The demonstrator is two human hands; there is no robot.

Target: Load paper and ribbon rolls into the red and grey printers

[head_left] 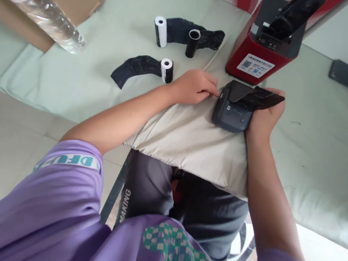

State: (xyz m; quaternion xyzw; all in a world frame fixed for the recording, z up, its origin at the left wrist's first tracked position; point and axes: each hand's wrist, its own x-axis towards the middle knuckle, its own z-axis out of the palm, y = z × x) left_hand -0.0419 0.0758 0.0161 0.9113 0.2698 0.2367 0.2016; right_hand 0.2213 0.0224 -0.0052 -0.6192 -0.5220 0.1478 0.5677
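The index finger of the left hand (194,87) reaches the left side of the dark grey mini printer (231,117); its other fingers are curled, and whether they pinch something I cannot tell. The right hand (266,115) lies along the printer's right side, its fingers partly behind the black strip (260,98); whether they clamp the strip or the printer, I cannot tell. Both forearms stretch forward, the left one slanting more. The printer is on the cloth-covered table (304,165), near its edge; its small white mark is unreadable. Just behind stands the red printer (239,49), whose white label (255,66) shows a QR code and small Chinese characters. To the left are three rolls with black film. The bottle (52,16) has red characters, partly cut off. The sleeve (70,164) shows "DFU", the trousers (148,182) "MAKING".
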